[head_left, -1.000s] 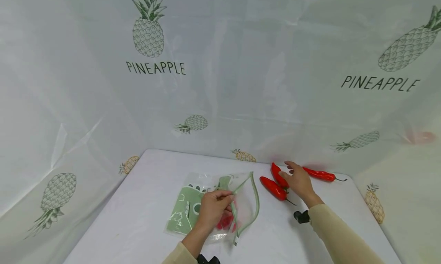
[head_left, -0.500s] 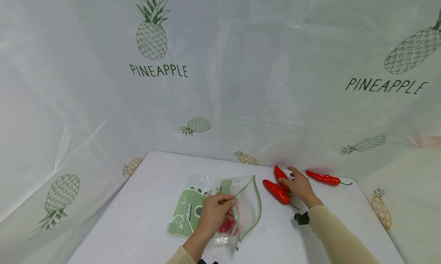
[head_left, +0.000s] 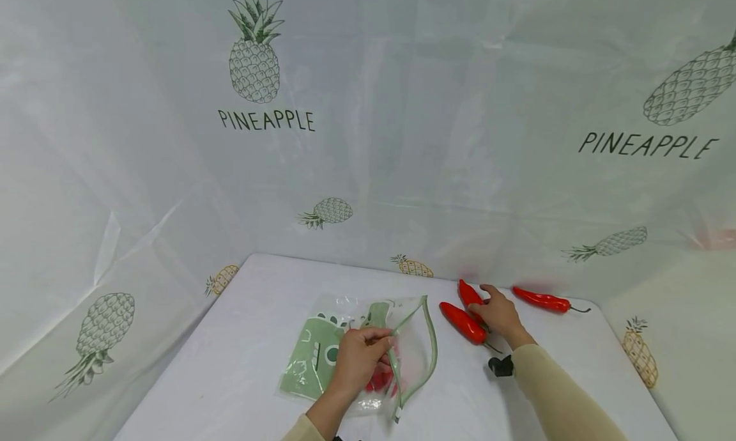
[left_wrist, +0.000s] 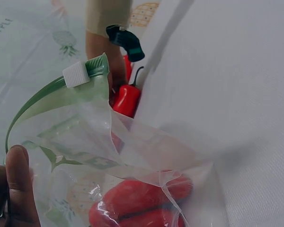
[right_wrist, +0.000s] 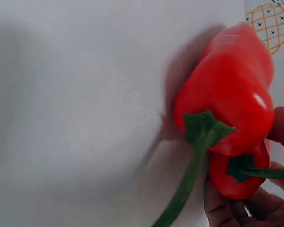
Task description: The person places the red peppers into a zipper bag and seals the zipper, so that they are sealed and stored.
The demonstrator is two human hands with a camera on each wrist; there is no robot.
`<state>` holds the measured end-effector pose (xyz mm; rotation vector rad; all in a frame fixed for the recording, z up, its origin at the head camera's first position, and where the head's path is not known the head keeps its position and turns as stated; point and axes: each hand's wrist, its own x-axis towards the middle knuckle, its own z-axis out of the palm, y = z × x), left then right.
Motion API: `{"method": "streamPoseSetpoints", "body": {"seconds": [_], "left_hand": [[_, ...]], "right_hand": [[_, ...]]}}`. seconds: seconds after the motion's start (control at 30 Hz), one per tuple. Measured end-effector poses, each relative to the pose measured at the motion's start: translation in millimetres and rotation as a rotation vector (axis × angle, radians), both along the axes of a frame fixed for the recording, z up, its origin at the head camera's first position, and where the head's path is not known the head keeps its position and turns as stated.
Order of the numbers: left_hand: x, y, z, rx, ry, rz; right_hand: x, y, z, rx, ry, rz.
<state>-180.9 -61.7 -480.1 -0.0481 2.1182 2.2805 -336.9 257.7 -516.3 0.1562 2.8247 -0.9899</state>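
Note:
My left hand (head_left: 361, 355) pinches the green zip edge of a clear plastic bag (head_left: 322, 351) that lies on the white table (head_left: 241, 339), and holds its mouth up and open. The thumb (left_wrist: 20, 184) shows beside the bag's white slider (left_wrist: 76, 74). Red peppers (left_wrist: 142, 203) lie inside the bag. My right hand (head_left: 499, 312) has its fingers (right_wrist: 246, 210) curled round one red pepper (right_wrist: 236, 182) at the back right. A second red pepper (head_left: 462, 323) lies touching it on the left. A third red pepper (head_left: 543, 299) lies apart, further right.
A pale sheet printed with pineapples (head_left: 254, 64) hangs close behind and on both sides of the table. A black wrist strap (head_left: 500, 365) sits on my right forearm. The table's front edge is out of view.
My right hand drew back a little and its fingers closed round the rear pepper. The left hand kept its hold on the bag's edge.

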Motion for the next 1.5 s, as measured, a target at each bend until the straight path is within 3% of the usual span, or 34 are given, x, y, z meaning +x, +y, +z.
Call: {"method": "streamPoseSetpoints", "body": {"seconds": [0.33,0.57,0.87,1.13,1.5], "left_hand": [[-0.9,0.0,-0.7,-0.020,0.025,-0.011],[0.0,0.3,0.9,-0.036,0.029,0.000],[1.5,2.7,4.7,-0.022,0.027,0.007],[2.7,4.5,5.0,-0.043,0.019,0.018],[0.9,7.0,7.5,-0.094,0.027,0.012]], "right_hand": [[9.9,0.3,15.3,-0.085,0.042,-0.016],[23.6,-8.6,32.0,-0.108,0.165,-0.022],[40.6,-12.6,44.6,-0.048,0.331,-0.017],[52.8,-16.4,52.0,-0.059,0.372,-0.025],[78.5,-34.8,60.4,-0.118,0.349,-0.028]]}}
